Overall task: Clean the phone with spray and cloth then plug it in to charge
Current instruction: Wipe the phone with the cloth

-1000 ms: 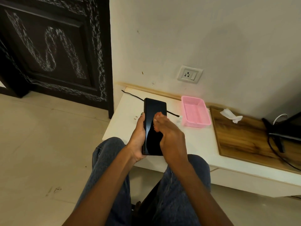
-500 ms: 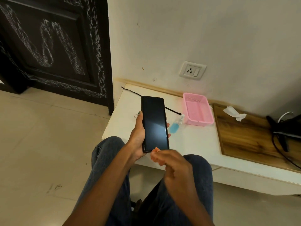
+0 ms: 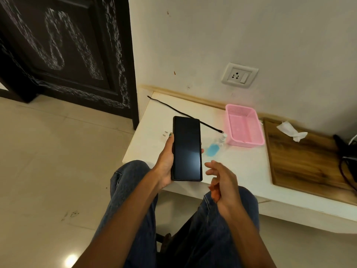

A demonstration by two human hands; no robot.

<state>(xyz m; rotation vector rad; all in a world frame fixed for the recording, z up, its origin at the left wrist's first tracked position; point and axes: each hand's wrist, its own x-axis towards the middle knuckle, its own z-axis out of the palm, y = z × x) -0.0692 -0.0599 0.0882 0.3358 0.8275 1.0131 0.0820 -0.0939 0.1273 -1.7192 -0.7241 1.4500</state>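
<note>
We see a low white surface (image 3: 241, 167) against a cream wall; our left hand (image 3: 166, 161) clasps the black slab phone (image 3: 187, 148), right hand (image 3: 222, 180) beside it, loosely spread, empty.

White table (image 3: 251, 171): black cable (image 3: 181, 113), blue spray bottle (image 3: 213, 148), pink basket (image 3: 243, 125), wooden board (image 3: 301, 163).

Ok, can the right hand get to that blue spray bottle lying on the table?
Probably yes. The right hand is empty and open, and the spray bottle lies just beyond it on the white table, with nothing between them.
</note>
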